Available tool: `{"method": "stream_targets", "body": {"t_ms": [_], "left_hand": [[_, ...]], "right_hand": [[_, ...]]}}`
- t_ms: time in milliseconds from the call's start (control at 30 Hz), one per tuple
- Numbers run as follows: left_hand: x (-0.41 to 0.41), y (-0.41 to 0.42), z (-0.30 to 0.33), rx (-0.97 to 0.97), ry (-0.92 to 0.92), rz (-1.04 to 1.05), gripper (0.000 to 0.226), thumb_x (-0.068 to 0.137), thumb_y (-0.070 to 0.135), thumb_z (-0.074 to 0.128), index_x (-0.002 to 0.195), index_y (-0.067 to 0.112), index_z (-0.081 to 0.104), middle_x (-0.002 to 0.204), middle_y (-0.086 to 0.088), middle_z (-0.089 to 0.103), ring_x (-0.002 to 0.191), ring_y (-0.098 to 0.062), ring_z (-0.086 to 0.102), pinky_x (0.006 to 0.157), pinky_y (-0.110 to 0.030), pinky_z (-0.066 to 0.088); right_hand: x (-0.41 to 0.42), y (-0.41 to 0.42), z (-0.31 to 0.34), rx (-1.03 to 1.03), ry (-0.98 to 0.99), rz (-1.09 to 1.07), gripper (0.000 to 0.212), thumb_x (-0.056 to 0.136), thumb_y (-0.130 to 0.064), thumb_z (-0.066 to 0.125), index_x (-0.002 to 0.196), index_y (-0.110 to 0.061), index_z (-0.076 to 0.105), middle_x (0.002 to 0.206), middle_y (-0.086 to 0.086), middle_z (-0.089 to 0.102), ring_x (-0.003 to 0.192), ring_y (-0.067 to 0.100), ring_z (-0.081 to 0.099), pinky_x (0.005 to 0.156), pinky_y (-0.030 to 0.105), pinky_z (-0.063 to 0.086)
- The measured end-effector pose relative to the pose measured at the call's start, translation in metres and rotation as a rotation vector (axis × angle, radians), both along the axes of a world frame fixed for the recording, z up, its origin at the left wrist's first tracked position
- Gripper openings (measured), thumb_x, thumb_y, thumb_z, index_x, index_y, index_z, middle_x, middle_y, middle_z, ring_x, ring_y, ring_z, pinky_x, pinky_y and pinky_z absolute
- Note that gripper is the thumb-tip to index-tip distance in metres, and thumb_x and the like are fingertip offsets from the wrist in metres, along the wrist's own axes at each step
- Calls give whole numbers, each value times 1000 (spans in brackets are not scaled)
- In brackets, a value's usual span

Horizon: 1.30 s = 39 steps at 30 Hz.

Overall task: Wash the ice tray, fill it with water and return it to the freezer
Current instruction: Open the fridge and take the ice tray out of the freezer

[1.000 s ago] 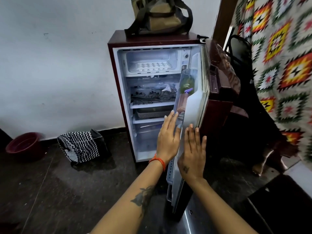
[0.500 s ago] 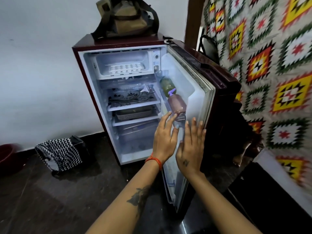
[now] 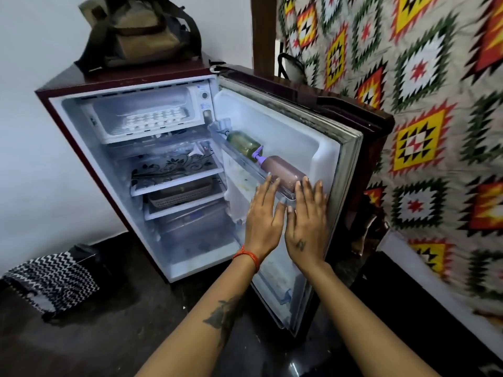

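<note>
Head view: a small maroon fridge stands with its door swung wide to the right. The ice tray lies in the freezer box at the top of the cabinet, well apart from both hands. Below it are shelves, one with a black floral print, and under that a grey basket.

The left hand, with an orange thread at the wrist, is held flat with straight fingers, gripping nothing; its tips reach the clear door rack. The right hand is just beside it, fingers also straight and spread, flat against the door's inner liner near the rack's end. I cannot tell how firmly either presses.

In the rack lie a green bottle and a brown bottle with a purple cap between them. A bag sits on top of the fridge. A zigzag cloth lies on the dark floor at left. A patterned blanket hangs at right.
</note>
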State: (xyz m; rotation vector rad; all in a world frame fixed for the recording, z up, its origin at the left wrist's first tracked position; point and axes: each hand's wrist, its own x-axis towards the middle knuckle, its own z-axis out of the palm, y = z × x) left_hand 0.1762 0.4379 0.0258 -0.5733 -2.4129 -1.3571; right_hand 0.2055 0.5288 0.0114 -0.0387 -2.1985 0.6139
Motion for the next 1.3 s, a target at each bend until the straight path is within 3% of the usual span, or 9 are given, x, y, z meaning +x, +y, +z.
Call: {"method": "stream_targets", "body": {"t_ms": [167,300,700,1133,1300], "left_hand": [[-33,26,-2,-50,32,17,54,96,40,33,147,24,28,155,12,11,147,-15,5,121,-36,5],[-54,46,-2,-80,50,-17,60,93,50,23,148,25,28,158,7,14,147,-13,0,121,-34,1],[-81,95,-5,-157,66,-75,57,94,48,23,148,29,22,160,7,11,148,-12,-1,120,-32,-2],[-97,136,-1,-200,30,-48,57,92,51,23,146,33,13,159,8,8,146,-11,-2,121,-37,5],[-99,137,4,-131,18,-38,53,97,38,39,148,25,27,159,4,15,146,-8,5,120,-42,15]], "right_hand": [[-16,31,-2,-66,-11,-20,51,99,-26,35,146,-7,32,155,3,25,147,20,6,120,40,9],[-30,51,-2,-122,20,-64,50,99,-25,35,145,-7,32,154,4,29,147,19,9,118,44,16],[-76,111,-6,-222,47,-127,48,99,-20,33,145,-5,33,153,6,28,146,16,10,119,26,7],[-105,153,-1,-274,11,-60,51,99,-23,32,146,-4,30,154,9,26,145,18,9,118,21,3],[-104,150,2,-246,30,-98,52,98,-25,34,146,-5,31,156,9,23,146,22,11,120,39,9]]}}
